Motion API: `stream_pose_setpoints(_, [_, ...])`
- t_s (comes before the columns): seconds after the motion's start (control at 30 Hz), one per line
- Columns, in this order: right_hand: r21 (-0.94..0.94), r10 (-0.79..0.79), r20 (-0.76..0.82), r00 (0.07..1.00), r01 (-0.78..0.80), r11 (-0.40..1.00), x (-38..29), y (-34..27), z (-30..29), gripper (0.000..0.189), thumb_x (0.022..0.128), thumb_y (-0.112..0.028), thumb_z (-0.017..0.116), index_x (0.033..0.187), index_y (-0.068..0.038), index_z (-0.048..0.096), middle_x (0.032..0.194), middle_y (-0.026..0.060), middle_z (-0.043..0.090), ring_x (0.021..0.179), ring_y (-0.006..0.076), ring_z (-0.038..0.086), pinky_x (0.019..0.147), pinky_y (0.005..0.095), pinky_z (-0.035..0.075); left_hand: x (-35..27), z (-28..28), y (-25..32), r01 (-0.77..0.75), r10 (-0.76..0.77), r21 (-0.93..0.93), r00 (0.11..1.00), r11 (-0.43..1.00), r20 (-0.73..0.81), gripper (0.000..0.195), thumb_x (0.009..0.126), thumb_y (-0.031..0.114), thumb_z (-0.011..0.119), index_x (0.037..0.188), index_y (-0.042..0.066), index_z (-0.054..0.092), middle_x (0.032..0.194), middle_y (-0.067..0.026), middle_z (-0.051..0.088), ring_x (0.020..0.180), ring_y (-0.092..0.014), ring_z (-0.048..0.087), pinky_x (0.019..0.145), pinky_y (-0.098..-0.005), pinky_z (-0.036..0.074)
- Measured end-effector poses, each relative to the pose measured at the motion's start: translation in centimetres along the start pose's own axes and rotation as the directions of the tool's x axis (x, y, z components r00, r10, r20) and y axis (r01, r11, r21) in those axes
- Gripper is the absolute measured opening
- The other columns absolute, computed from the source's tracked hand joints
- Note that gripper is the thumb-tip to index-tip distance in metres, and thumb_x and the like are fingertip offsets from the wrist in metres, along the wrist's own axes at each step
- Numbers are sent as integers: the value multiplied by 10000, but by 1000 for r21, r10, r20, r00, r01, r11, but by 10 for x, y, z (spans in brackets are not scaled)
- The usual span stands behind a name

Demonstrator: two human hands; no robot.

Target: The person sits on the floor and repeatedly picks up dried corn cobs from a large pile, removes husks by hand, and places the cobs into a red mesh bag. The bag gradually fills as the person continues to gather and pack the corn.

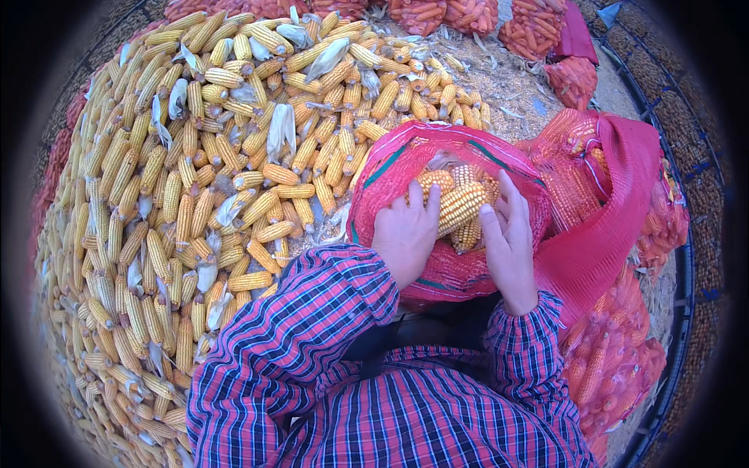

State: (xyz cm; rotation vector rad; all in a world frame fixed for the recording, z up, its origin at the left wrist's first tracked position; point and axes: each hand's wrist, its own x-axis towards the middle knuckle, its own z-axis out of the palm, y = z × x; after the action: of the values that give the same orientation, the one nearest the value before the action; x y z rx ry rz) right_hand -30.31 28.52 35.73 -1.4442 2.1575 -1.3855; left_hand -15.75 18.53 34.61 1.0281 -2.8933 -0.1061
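Observation:
My left hand (pixel 408 231) is inside the mouth of a red mesh sack (pixel 374 175), its fingers spread at the left end of a yellow corn cob (pixel 462 207). On the other side, my right hand (pixel 508 243) is open, with its thumb close to the cob's right end. Whether either hand touches this cob is hard to tell. Beneath it lie more corn cobs (pixel 466 235), partly hidden in the sack. The sack's rim is spread wide and has green stripes.
A large heap of husked corn cobs (pixel 175 193) spreads across the left, with dry husks (pixel 282 131) among them. Filled red mesh sacks (pixel 608 345) stand at right, and others (pixel 529 29) at the back. Loose kernels (pixel 491 82) cover the ground behind. A metal-framed mesh wall (pixel 690 281) curves along the right.

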Motion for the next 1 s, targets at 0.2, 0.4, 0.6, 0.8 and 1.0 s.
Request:
stream_pose_setpoints(0.2, [189, -330, 89, 940, 309, 932, -21, -96, 20, 465, 959, -50, 587, 1402, 62, 501, 1358, 217, 542, 1314, 352, 509, 1118, 440, 393, -69, -27, -17, -282, 77, -352, 864, 893, -497, 346, 823, 168, 703, 1161, 91, 701, 925, -26, 663, 774, -190, 689, 622, -331, 551])
stream_pose_setpoints(0.4, [605, -393, 204, 897, 201, 771, -45, -129, 74, 379, 943, 27, 580, 1319, 71, 562, 1258, 211, 561, 1061, 233, 631, 903, 314, 544, -157, 27, -206, 413, -706, -631, 629, 657, -324, 213, 910, 111, 687, 1114, 67, 734, 890, -96, 733, 673, -196, 694, 613, -332, 545])
stream_pose_setpoints(0.6, [731, -254, 618, 744, -424, 534, -61, -130, 142, 479, 1007, -26, 532, 1462, 19, 389, 1256, 121, 541, 1109, 184, 605, 983, 354, 513, -263, 182, -286, 820, -728, -46, 531, 571, 434, 507, 802, 316, 781, 1230, 77, 652, 1220, -201, 627, 1148, -366, 628, 1000, -436, 516])
stream_pose_setpoints(0.8, [687, -195, 722, 664, -655, 315, -57, -114, 163, 428, 997, 6, 526, 1418, 9, 446, 1160, 93, 575, 953, 144, 642, 844, 303, 535, -312, 291, -240, 769, -739, 22, 605, 639, 297, 673, 763, 218, 762, 1344, 28, 481, 1384, -145, 511, 1331, -330, 468, 1123, -474, 396])
stream_pose_setpoints(1.0, [609, -104, 772, 627, -683, 403, -52, -115, 158, 344, 992, 48, 509, 1333, 22, 468, 1123, 149, 597, 869, 208, 672, 738, 339, 565, -274, 355, -239, 732, -743, 163, 669, 662, 11, 506, 810, 231, 724, 1250, 80, 526, 1219, -84, 566, 1214, -294, 526, 1062, -445, 419])
